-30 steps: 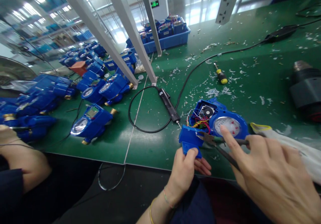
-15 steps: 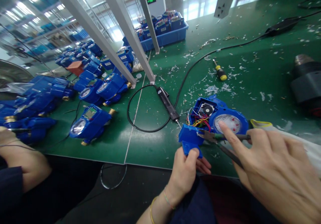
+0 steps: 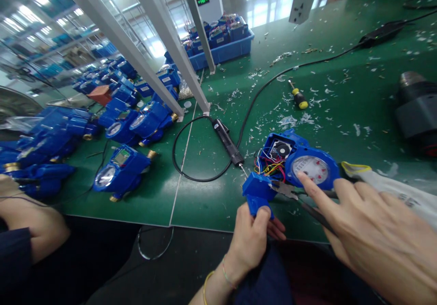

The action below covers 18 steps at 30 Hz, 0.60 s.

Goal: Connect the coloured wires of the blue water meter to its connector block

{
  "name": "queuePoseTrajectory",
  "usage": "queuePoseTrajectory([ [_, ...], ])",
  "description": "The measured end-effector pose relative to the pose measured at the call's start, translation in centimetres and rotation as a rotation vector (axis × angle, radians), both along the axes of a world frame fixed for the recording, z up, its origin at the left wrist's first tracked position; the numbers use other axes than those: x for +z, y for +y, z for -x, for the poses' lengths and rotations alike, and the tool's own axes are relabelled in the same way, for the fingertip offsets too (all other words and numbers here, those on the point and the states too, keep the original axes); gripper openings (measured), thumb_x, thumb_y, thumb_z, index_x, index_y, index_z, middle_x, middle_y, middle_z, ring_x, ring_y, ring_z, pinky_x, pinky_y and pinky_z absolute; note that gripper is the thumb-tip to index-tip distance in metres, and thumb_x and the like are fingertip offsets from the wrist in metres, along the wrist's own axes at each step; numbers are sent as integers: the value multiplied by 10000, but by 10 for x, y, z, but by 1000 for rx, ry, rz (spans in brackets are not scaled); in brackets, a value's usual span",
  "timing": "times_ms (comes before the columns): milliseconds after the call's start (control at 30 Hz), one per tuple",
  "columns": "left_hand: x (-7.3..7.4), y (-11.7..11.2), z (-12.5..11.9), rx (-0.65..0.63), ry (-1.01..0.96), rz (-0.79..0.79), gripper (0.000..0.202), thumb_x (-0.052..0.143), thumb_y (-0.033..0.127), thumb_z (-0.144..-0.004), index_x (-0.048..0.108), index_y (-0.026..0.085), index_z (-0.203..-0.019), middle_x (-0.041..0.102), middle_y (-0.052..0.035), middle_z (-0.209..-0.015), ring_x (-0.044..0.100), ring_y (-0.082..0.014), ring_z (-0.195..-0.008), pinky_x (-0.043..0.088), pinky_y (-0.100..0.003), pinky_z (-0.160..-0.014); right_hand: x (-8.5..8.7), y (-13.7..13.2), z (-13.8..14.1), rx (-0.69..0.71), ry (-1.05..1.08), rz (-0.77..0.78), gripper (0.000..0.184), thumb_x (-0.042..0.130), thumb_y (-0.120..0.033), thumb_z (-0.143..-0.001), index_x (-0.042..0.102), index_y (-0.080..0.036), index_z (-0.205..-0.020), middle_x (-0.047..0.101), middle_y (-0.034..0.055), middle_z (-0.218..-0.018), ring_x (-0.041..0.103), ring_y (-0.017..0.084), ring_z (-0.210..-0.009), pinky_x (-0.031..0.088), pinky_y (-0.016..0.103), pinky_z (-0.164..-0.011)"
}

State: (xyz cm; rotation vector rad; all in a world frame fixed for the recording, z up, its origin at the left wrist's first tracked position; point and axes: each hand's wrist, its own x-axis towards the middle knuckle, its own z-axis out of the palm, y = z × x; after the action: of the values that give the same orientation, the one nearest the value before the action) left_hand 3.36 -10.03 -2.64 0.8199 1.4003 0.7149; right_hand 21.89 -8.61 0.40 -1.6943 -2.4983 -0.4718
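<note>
An opened blue water meter (image 3: 300, 159) lies near the table's front edge, its round dial up and coloured wires (image 3: 271, 165) spilling from its open housing. My left hand (image 3: 251, 239) pinches a blue plastic cover piece (image 3: 257, 193) at the meter's left end. My right hand (image 3: 372, 239) grips a pair of pliers (image 3: 293, 191), index finger stretched along them; the jaws sit at the blue piece beside the wires.
An electric screwdriver (image 3: 228, 142) with a looped black cable lies left of the meter. Many blue meters (image 3: 121, 170) crowd the left. A small yellow-handled screwdriver (image 3: 298, 98), a dark drill (image 3: 418, 109), a blue bin (image 3: 221, 45), white scraps, and another person's hand (image 3: 29, 221) at left.
The view has drifted slightly. Both hands keep their holds, and the pliers stay at the blue piece; my left hand has shifted a little upward.
</note>
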Motion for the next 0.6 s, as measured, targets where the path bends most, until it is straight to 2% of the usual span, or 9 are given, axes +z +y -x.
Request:
queuePoseTrajectory([
  [100,-1,2,2,3,-5,7,438,416,428,-841,594,64,-675,657,-146,-658,622,-145,-522,479,-222,-525,-2,3,-3,76,27,-43,590,552,-220,-731,545,-299,-1316,454,65,-756,295,75,-724,102,223,-714],
  [233,-4,3,5,6,-34,14,414,431,433,-829,576,72,-688,653,-134,-668,618,-139,-528,477,-221,-530,-1,10,-8,150,62,-81,575,523,-197,-712,569,-280,-1279,487,48,-780,359,63,-699,167,213,-696],
  [367,-5,3,8,10,-58,16,401,434,428,-827,568,74,-697,650,-128,-669,614,-136,-529,472,-223,-535,0,14,-9,188,55,-113,530,519,-229,-726,588,-294,-1247,517,35,-797,425,62,-639,166,187,-618],
  [500,-3,4,5,3,-66,12,404,431,425,-832,574,72,-699,647,-126,-666,612,-137,-534,470,-226,-545,0,12,-4,141,62,-111,457,518,-286,-784,602,-269,-1233,502,31,-751,452,57,-577,223,182,-564],
  [600,-1,4,2,4,-74,29,383,439,418,-821,570,77,-703,645,-117,-660,607,-135,-525,464,-226,-540,-2,10,-1,123,47,-93,457,463,-308,-838,578,-251,-1277,509,40,-755,449,65,-572,207,182,-553],
])
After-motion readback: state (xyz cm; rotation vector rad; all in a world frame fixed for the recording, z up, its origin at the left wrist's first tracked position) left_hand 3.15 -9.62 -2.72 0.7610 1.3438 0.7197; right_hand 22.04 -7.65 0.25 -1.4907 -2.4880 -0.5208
